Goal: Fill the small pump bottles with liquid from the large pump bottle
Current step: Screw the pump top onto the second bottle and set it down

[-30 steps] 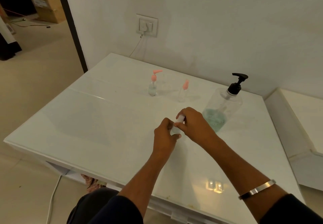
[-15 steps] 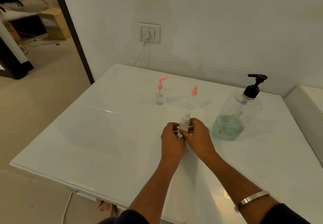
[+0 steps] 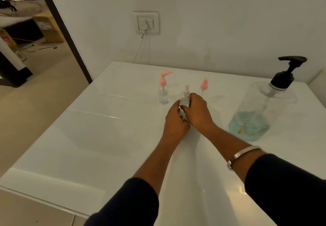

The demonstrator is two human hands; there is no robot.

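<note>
A small clear pump bottle with a pale pump [image 3: 185, 97] stands between my two hands. My right hand [image 3: 197, 112] curls its fingers round the bottle's right side, and my left hand [image 3: 176, 120] holds its lower left side. Two more small bottles with pink pumps stand behind: the left pink pump bottle [image 3: 163, 90] and the right pink pump bottle [image 3: 204, 84], partly hidden by my right hand. The large clear pump bottle [image 3: 261, 109] with a black pump head stands at the right, with blue-green liquid in its bottom.
Everything stands on a glossy white table [image 3: 88, 137] against a white wall. A wall socket [image 3: 146, 23] with a plugged-in cable hangs above the table's back edge. A doorway at the left opens onto a floor with boxes.
Both hands have carried the small bottle away from me toward the two pink-pump bottles. The camera has come closer and tilted.
</note>
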